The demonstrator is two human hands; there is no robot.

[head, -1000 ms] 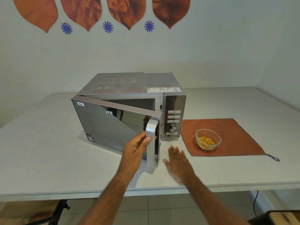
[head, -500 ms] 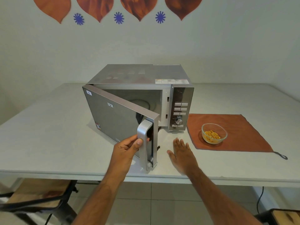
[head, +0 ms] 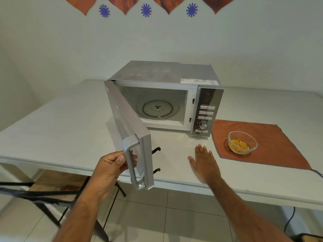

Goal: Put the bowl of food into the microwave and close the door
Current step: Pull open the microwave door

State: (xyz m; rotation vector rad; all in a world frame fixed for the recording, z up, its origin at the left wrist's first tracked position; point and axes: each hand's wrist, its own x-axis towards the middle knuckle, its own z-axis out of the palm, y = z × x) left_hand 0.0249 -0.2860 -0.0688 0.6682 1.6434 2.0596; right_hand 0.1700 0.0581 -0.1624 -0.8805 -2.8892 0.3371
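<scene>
The glass bowl [head: 242,142] of yellow food sat on the rust-coloured cloth [head: 258,144] to the right of the microwave [head: 167,95], upright and untouched, just off the front corner of the control panel [head: 206,110]. The cloth lay flat on the pale counter [head: 66,123], its near left corner close to your right hand.

The microwave stood with its door [head: 128,131] swung out toward you on the left hinge, so the white cavity and the round glass turntable [head: 157,109] were in plain view. Two dark latch hooks [head: 156,150] stuck out from the door's free edge.

Your left hand [head: 110,170] was wrapped around the silver door handle [head: 132,161], thumb on the front of the bar and fingers curled behind it. Your right hand [head: 203,163] hovered flat and spread, palm down, holding nothing, above the counter between the door and the cloth, near the bowl but apart from it.

Below the counter edge, a chair [head: 52,191] with a black frame stood on the tiled floor [head: 174,215].
</scene>
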